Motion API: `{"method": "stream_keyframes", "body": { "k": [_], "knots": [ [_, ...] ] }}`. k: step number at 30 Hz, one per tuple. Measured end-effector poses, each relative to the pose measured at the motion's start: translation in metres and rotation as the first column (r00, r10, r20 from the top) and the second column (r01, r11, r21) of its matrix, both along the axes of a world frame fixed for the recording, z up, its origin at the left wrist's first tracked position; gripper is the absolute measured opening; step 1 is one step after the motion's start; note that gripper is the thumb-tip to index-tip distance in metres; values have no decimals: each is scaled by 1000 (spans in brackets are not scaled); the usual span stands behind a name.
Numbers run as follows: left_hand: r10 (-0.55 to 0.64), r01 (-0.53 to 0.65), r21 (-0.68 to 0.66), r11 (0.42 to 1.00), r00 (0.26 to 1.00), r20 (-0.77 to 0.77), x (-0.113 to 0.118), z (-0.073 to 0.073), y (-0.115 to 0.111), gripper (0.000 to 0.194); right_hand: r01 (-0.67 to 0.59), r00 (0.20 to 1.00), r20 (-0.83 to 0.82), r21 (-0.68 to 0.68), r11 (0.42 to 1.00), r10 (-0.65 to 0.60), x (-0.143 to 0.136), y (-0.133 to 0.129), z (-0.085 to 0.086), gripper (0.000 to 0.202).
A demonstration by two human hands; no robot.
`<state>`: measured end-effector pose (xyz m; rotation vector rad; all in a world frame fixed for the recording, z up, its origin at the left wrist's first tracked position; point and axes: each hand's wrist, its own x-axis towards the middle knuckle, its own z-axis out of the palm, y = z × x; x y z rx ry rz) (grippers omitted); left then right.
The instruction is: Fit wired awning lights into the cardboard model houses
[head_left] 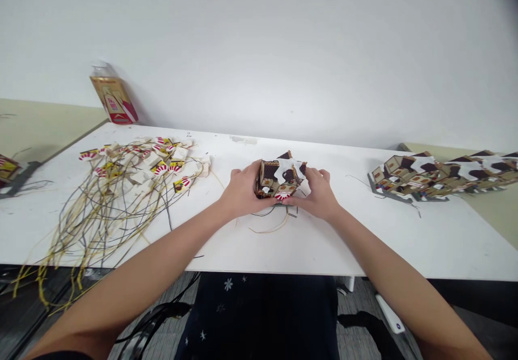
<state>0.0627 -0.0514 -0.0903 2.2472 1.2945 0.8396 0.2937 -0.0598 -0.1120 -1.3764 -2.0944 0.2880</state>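
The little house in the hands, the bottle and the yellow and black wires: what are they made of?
Model house: matte, maybe thin wood or card, since it looks built from flat pieces. Bottle: probably smooth plastic, see-through near its top, though glass is possible. Wires: seemingly plastic-coated, being thin, coloured and curling; their cores don't show.

One wide view, from a head-worn camera, faces forward and down over the dark-clothed lap (267, 317), with the forearms (162, 263) stretched away from the lens to the left hand (245, 191) and right hand (318, 191) near the centre. It sits far enough back to take in the white bench (324, 249) on both sides of the hands, the wall (283, 52) beyond them, and some floor (358, 299) on their near side.
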Motion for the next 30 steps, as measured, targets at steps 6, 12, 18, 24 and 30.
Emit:
{"method": "stream_keyframes", "body": {
  "k": [6,12,18,24,30],
  "knots": [
    [-25,26,-16,1000,998,56,-2,2,2,79,56,998,-9,11,998,-55,-4,-1,-1,78],
    [58,65,-286,956,913,404,1,-3,-1,75,-34,994,-105,-68,997,27,-1,-2,2,68],
    [190,75,-388,919,776,601,-6,5,7,75,10,965,-263,106,994,18,24,11,-4,61],
    [332,-99,-348,932,619,712,-29,28,13,71,375,924,-256,457,806,-284,58,29,-3,47],
    [386,-419,-208,884,401,831,-101,57,3,60,497,864,-358,495,713,-353,77,36,-4,42]
  ]
}}
